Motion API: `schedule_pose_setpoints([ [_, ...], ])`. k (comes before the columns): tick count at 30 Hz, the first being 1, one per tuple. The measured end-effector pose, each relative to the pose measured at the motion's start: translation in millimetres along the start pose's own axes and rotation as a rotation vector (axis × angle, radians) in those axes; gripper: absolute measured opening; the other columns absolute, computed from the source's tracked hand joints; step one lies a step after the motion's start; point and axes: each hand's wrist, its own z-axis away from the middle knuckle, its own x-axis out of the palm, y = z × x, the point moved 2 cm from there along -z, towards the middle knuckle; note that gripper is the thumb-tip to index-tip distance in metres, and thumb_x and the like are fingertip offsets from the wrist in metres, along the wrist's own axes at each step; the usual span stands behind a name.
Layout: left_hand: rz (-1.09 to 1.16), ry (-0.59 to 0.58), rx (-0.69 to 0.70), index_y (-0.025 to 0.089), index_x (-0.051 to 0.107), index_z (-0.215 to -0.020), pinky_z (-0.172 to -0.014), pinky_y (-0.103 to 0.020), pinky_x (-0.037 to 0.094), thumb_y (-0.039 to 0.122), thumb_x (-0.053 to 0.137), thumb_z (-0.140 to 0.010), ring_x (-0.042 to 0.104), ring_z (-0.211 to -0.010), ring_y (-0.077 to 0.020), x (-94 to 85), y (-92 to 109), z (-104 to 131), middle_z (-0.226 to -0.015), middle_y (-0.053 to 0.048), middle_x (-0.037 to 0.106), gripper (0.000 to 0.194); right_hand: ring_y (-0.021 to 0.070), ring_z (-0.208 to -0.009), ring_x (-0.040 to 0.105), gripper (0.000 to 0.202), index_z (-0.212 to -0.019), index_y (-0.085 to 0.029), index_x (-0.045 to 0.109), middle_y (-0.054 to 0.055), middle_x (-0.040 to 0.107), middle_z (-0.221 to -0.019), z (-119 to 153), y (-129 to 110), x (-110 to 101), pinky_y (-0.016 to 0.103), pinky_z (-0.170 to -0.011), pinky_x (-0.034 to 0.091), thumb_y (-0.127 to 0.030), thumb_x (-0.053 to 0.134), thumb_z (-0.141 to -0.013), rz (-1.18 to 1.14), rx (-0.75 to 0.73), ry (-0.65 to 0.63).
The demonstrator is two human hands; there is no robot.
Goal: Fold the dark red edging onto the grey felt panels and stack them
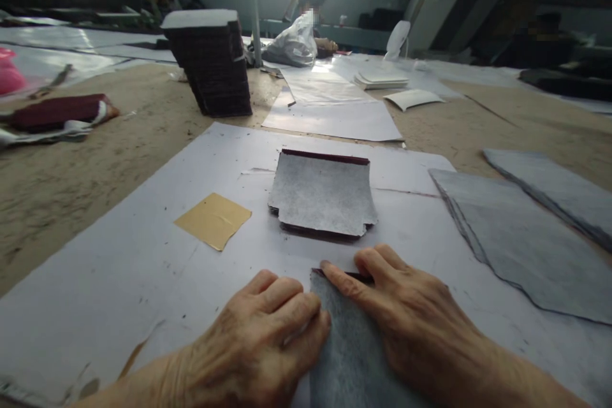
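A grey-backed sheet (347, 344) lies in front of me, with a narrow dark strip folded over along its far edge. My left hand (272, 338) is closed at its left edge, the fingers curled together against the sheet; its thumb is hidden. My right hand (406, 312) rests over the sheet's right part. Its index finger stretches to the far left corner and presses on the fold, while the other fingers curl along the dark edge. Just beyond sits a small stack of similar grey pieces (322, 194), the top one with a dark red folded far edge.
White paper (119, 255) covers the work surface. A tan square (213, 221) lies left, larger grey sheets (521, 229) right. Farther back stand a tall dark stack (213, 67), a pole (253, 6) and a plastic bag (294, 41). A maroon roll (60, 111) lies far left; a person sits behind.
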Motion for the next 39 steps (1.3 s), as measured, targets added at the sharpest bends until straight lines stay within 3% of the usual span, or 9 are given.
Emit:
schedule_pose_setpoints([
  [13,0.008,-0.012,0.000,0.008,0.059,-0.097,-0.068,-0.039,0.048,0.010,0.031,-0.082,0.055,-0.077,-0.0219,-0.8,-2,-2,-0.084,-0.011,0.061,0.032,0.0198,-0.073,0.049,0.063,-0.123,-0.024,0.046,0.008,0.047,-0.083,-2,0,0,0.030,-0.054,0.048,0.001,0.037,-0.065,0.016,-0.016,-0.030],
  [19,0.003,-0.010,-0.005,0.009,0.057,-0.100,-0.069,-0.039,0.047,0.012,0.033,-0.083,0.054,-0.080,-0.0224,-0.5,-2,-1,-0.086,-0.011,0.060,0.031,0.0182,-0.065,0.048,0.073,-0.127,-0.037,0.038,0.005,0.045,-0.079,-4,-3,2,0.027,-0.048,0.044,0.001,0.035,-0.065,0.099,-0.012,-0.072],
  [21,0.010,-0.008,-0.001,0.008,0.057,-0.101,-0.069,-0.039,0.046,0.013,0.035,-0.082,0.054,-0.080,-0.0225,1.4,-2,-1,-0.086,-0.011,0.059,0.029,0.0190,-0.069,0.048,0.078,-0.133,-0.034,0.030,0.006,0.046,-0.083,-2,-1,4,0.030,-0.051,0.047,0.001,0.034,-0.064,0.078,0.016,-0.052],
  [24,0.031,-0.011,0.012,0.007,0.055,-0.104,-0.069,-0.040,0.045,0.013,0.038,-0.079,0.052,-0.080,-0.0227,5.4,-2,0,-0.089,-0.011,0.058,0.030,0.0209,-0.080,0.048,0.075,-0.138,-0.019,0.021,0.010,0.049,-0.093,3,3,7,0.036,-0.064,0.051,0.000,0.034,-0.068,0.027,0.074,0.020],
  [30,0.068,-0.051,-0.033,0.011,0.054,-0.107,-0.072,-0.042,0.041,0.014,0.045,-0.074,0.048,-0.082,-0.0226,8.5,-3,4,-0.095,-0.009,0.056,0.035,0.0216,-0.081,0.046,0.057,-0.125,-0.016,0.044,0.011,0.048,-0.092,6,1,9,0.036,-0.064,0.050,0.000,0.037,-0.070,0.061,0.038,0.064],
  [35,0.074,-0.041,-0.046,0.014,0.054,-0.106,-0.072,-0.040,0.041,0.012,0.045,-0.072,0.048,-0.083,-0.0217,7.1,-2,3,-0.095,-0.008,0.055,0.035,0.0233,-0.085,0.046,0.059,-0.124,-0.017,0.046,0.012,0.049,-0.095,5,-3,7,0.038,-0.065,0.049,0.001,0.038,-0.068,0.069,-0.003,-0.007],
  [39,0.066,-0.021,-0.028,0.015,0.055,-0.105,-0.072,-0.040,0.041,0.014,0.045,-0.075,0.048,-0.084,-0.0216,6.2,-2,2,-0.096,-0.008,0.056,0.032,0.0211,-0.085,0.047,0.051,-0.120,-0.021,0.050,0.009,0.052,-0.092,3,3,3,0.035,-0.069,0.047,0.000,0.038,-0.075,-0.002,0.068,-0.040],
])
